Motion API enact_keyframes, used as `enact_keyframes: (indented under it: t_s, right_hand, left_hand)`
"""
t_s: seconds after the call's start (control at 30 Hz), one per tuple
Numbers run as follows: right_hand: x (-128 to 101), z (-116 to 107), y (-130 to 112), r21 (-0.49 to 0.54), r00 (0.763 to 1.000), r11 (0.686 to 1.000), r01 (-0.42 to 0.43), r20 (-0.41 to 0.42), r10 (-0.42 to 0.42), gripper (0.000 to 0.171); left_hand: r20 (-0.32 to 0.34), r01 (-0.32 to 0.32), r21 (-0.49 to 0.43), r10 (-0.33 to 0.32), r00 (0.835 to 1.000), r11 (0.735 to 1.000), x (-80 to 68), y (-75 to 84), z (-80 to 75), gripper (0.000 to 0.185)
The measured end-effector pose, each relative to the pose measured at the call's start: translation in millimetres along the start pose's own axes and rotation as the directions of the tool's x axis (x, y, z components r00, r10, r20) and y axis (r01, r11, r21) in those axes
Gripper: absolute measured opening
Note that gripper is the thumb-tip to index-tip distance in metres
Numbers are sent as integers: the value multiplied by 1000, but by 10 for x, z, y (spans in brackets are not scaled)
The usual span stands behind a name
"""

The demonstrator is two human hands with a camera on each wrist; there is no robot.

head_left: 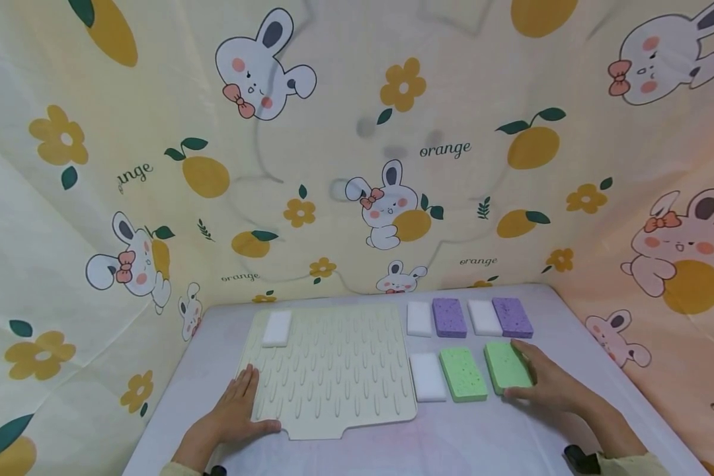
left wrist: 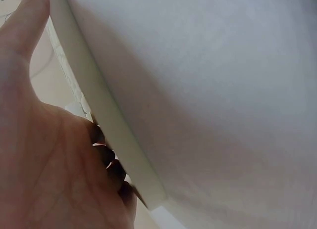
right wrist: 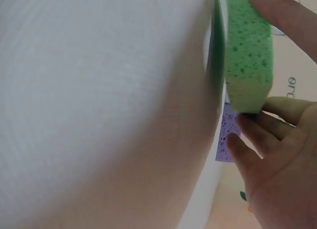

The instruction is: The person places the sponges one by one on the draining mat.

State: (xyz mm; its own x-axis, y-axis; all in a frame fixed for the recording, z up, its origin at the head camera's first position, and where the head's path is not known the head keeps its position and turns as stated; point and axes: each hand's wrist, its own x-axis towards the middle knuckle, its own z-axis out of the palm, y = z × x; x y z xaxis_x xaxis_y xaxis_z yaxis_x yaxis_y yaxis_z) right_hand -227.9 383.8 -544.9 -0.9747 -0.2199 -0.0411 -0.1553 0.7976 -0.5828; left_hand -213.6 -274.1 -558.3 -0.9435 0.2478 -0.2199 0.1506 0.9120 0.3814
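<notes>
While pinched at its edges, green sponge [head_left: 508, 365] within right grip [head_left: 549, 382].

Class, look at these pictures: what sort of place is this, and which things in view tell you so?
Probably a staged tabletop set, not a working kitchen: a cartoon cloth backdrop encloses a covered table holding a draining mat and sponges in neat rows. The right hand grips a green sponge.

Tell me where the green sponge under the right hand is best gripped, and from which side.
Probably across its two long sides, from above: the green sponge lies flat, its right side open. The right hand already has fingers and thumb on its edges.
</notes>
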Motion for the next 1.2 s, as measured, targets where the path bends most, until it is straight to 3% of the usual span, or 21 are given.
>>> enact_keyframes:
  t_s: [0.4,0.77,1.2]
  right_hand:
    - [71,41,-144,5,993,999,51,-109,-50,126]
    - [214,206,-380,46,988,994,104,-115,-98,123]
    - [398,408,-673,49,987,993,108,-121,-102,127]
  left_hand:
    - [5,17,6,-18,1000,1000,-18,36,-26,140]
    - [-13,3,19,-3,1000,1000,-3,20,-29,140]
    - [-33,-7,36,8,999,999,-16,14,-54,137]
